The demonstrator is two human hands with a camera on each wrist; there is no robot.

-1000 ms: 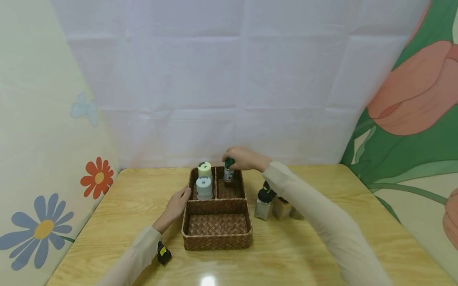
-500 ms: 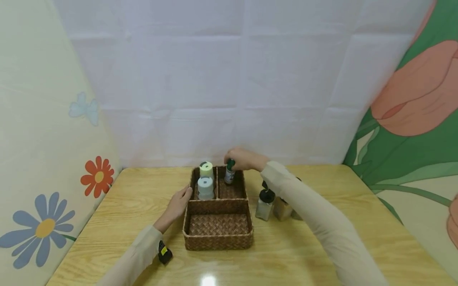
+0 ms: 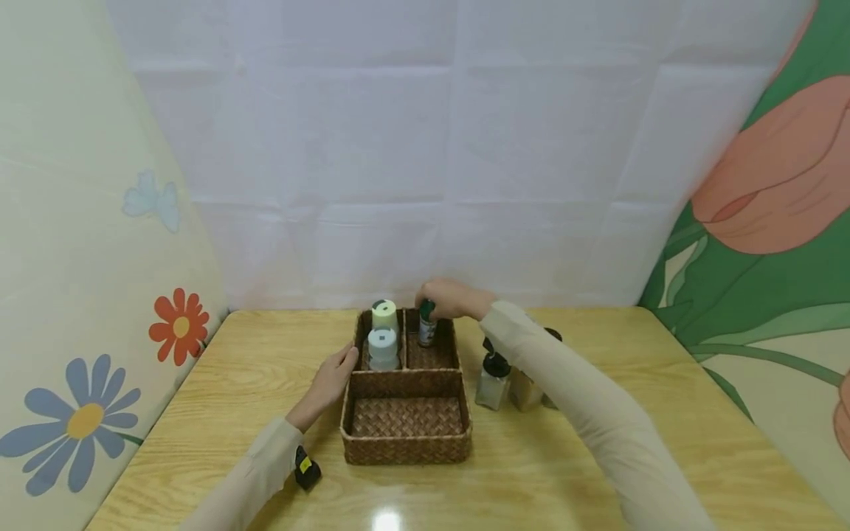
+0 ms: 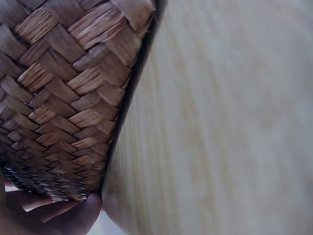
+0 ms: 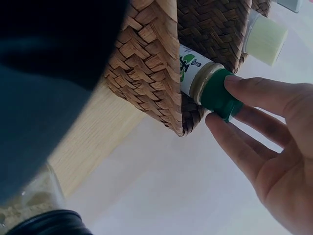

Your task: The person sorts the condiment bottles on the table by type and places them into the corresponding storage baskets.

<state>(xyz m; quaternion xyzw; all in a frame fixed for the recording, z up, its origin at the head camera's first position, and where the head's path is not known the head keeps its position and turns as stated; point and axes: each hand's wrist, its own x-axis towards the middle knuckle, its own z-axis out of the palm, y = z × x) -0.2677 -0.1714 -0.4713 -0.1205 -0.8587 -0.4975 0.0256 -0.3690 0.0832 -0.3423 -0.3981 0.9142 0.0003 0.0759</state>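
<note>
My right hand (image 3: 453, 298) pinches the green cap of a small spice bottle (image 5: 198, 76) between thumb and fingers. The bottle has a white label with green print and stands tilted inside the back right compartment of a brown woven basket (image 3: 406, 450). Against the basket's left outer wall rests my left hand (image 3: 330, 382), its thumb by the rim; the left wrist view shows its fingertips (image 4: 90, 208) at the lower edge of the weave. In the back left compartment stand a yellow-capped container (image 3: 384, 316) and a pale blue-white capped container (image 3: 383, 346).
Right of the basket stand several black-lidded jars: a clear jar (image 3: 493, 387), a tan-filled jar (image 3: 524, 392) and one partly behind the right sleeve. The front compartment shows its woven floor (image 3: 405, 418). A black device (image 3: 307, 470) hangs by the left cuff. A white cloth (image 3: 425, 162) covers the back.
My right hand has lowered the spice bottle slightly deeper into the back right compartment, its tilt changing a little. My left hand stays against the basket.
</note>
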